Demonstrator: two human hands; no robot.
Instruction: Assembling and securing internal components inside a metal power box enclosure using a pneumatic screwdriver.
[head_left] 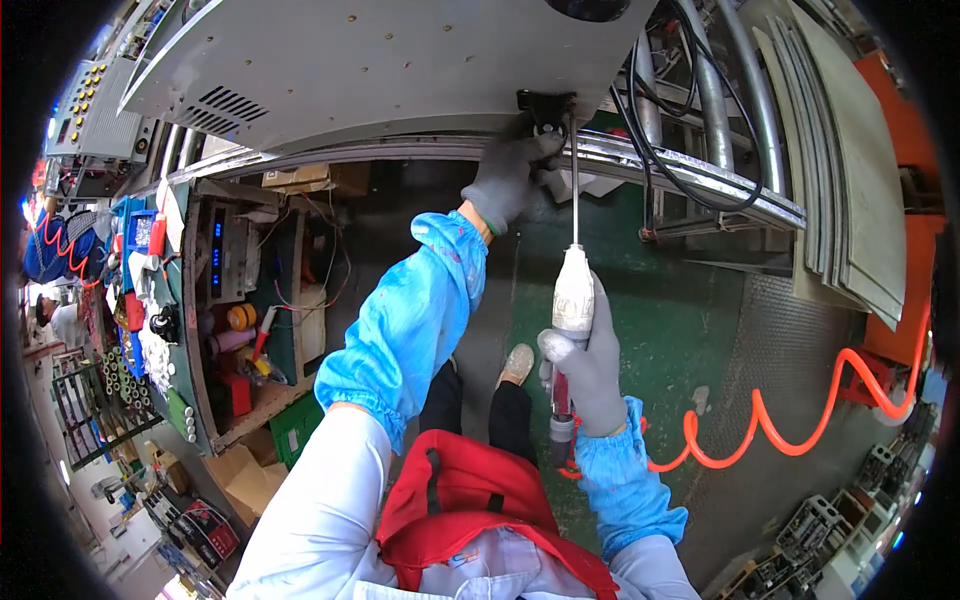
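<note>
Location type: industrial assembly workshop. Indicators: a large, vented sheet-metal cabinet point(330, 75) at a metal rail point(690, 172); a long-shanked power driver point(573, 290); an orange coiled hose point(712, 463); stacked flat panels point(862, 165); a bench point(188, 340) loaded with small parts; and a worn, green-painted floor point(670, 300).

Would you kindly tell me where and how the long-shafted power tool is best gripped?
The power tool is probably best gripped around its thicker body behind the white nose, from the right, as the right hand holds it: that rounded part suits a palm, while the thin shaft points ahead.
</note>
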